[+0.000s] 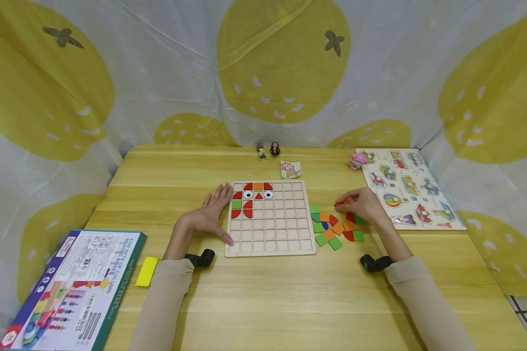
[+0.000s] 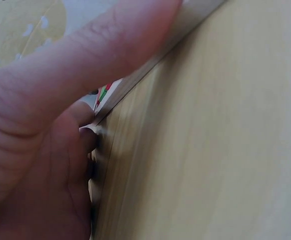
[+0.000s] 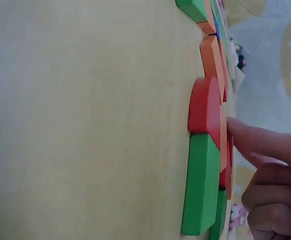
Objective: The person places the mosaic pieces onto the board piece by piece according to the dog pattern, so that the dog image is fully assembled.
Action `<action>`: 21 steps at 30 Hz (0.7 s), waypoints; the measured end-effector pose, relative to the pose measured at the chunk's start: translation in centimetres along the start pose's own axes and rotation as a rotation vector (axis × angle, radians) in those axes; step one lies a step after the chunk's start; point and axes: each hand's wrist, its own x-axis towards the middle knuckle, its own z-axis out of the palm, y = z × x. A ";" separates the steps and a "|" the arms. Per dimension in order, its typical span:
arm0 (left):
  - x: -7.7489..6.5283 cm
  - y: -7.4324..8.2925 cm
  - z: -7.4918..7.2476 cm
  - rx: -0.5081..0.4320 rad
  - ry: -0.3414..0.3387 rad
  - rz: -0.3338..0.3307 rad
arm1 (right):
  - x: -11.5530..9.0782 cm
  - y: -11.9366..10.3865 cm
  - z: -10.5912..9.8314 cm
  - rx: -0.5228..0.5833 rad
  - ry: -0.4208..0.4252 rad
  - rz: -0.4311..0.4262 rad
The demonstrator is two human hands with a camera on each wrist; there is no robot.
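One red piece (image 1: 338,204) pinched in right hand (image 1: 363,203); left hand (image 1: 208,214) spread wide at board (image 1: 270,235).

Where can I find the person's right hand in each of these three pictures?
Head: right of centre, the right hand is beside the loose coloured pieces.
Left wrist: not in it; the hand there is the left hand.
Right wrist: at the right edge, lower half, the right hand.
Shared landmark: the yellow-patterned curtain, in all three views.
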 end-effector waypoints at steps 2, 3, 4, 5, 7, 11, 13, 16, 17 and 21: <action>0.0 -0.1 0.0 0.001 0.001 0.005 | 0.2 0.0 -0.1 0.018 -0.008 0.029; -0.1 -0.1 0.0 0.000 0.002 0.007 | 0.2 0.0 -0.2 0.028 -0.017 0.053; -0.1 -0.1 0.0 -0.001 0.002 0.009 | 0.2 0.0 -0.3 0.035 -0.028 0.070; -0.1 -0.1 0.0 -0.002 0.002 0.009 | 0.2 0.1 -0.4 0.040 -0.039 0.086; -0.1 -0.1 -0.1 -0.003 0.001 0.008 | 0.3 0.1 -0.5 0.041 -0.047 0.105; -0.1 -0.1 -0.2 -0.002 0.002 0.002 | 0.5 -0.1 -0.2 0.005 -0.028 0.067; -0.2 0.0 -0.2 -0.003 0.002 0.000 | 0.7 -0.2 0.0 0.005 -0.014 0.053; -0.1 0.0 -0.1 -0.007 0.001 0.005 | 0.9 -0.3 0.2 0.048 -0.031 0.053; -0.1 0.0 -0.1 -0.007 0.000 0.004 | 0.9 -0.3 0.2 0.069 -0.041 0.055; -0.1 0.0 0.0 -0.002 0.001 0.007 | 1.3 -0.3 0.2 0.118 -0.074 0.056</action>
